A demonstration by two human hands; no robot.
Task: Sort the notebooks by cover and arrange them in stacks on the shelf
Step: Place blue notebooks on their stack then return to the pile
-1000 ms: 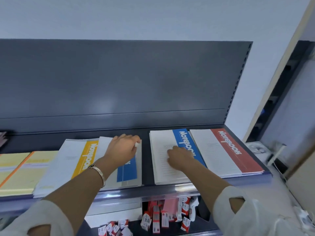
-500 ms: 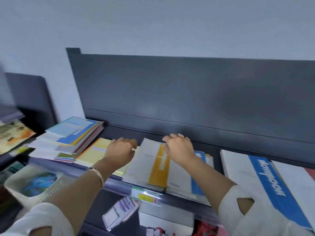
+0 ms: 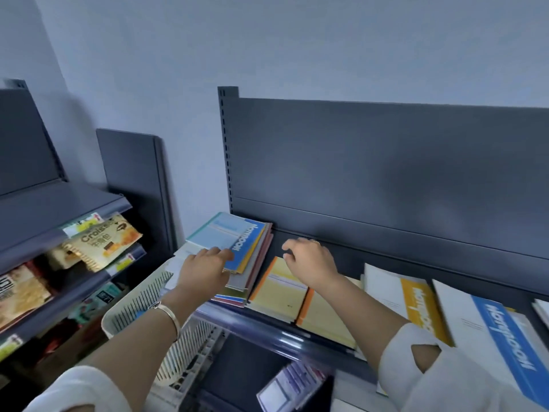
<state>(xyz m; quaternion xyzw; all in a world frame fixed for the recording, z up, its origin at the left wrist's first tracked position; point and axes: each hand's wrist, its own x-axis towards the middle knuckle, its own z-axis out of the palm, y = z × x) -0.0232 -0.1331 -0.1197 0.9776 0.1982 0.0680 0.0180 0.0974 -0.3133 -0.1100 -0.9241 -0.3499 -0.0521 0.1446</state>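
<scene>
Sorting in progress at the dark grey shelf [image 3: 353, 261]. By my reckoning it is partly done. The blue-band notebooks [image 3: 502, 337] and yellow-band notebooks [image 3: 416, 304] lie in their own stacks toward the right, and the orange-spined yellow notebooks [image 3: 279, 292] lie beside them. At the shelf's far left end sits the mixed pile [image 3: 255, 258], with covers of several colours fanned askew.

Below that end stands a cream slatted basket [image 3: 133, 310]; its contents are too blurred to make out.

My left hand [image 3: 205, 269] lies on the mixed pile with its fingertips at a blue-band cover, but whether it has caught an edge I cannot tell. My right hand [image 3: 309, 260], loosely curled and holding nothing, hovers over the orange-spined stack.

These notebooks look thin, light and floppy, with slick covers. I judge they are best lifted at the spine edge and supported flat from beneath, or the fanned pile may slide.
</scene>
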